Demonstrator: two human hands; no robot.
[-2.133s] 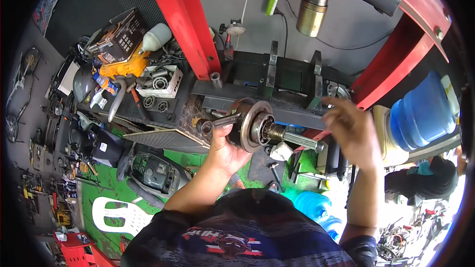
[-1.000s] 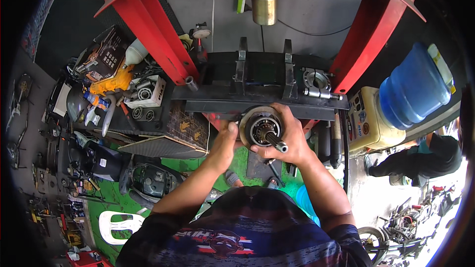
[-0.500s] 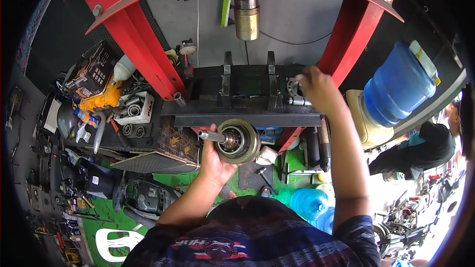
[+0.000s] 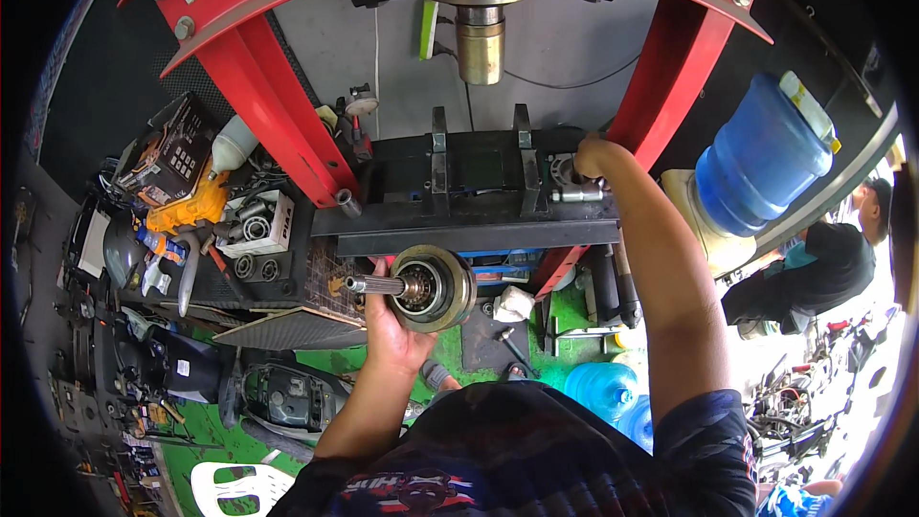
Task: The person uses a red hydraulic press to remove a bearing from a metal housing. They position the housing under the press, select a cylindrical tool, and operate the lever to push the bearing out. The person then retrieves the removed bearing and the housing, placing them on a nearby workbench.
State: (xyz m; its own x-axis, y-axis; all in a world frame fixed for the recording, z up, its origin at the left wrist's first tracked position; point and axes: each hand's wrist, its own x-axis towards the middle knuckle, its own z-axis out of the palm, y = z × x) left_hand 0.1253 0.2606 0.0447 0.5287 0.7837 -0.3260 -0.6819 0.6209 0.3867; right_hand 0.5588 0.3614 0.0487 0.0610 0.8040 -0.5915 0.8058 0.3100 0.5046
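My left hand holds a round metal hub with a splined shaft from below, in front of the press bed. The shaft points left, and a ring of balls or rollers shows around its base. My right hand reaches to the right end of the black press bed. Its fingers are curled down among small metal parts, and what they grip is hidden. Beside it lie a ring-shaped metal part and a silver cylinder.
A red press frame surrounds the bed, its brass-coloured ram hanging above two black bars. Left, a bench carries a box of bearings and tools. A blue water jug stands right. A hammer lies on the floor. Another person is far right.
My left hand has carried the hub and shaft left and slightly down. My right hand has come down onto the metal parts at the bed's right end, its fingers curling in.
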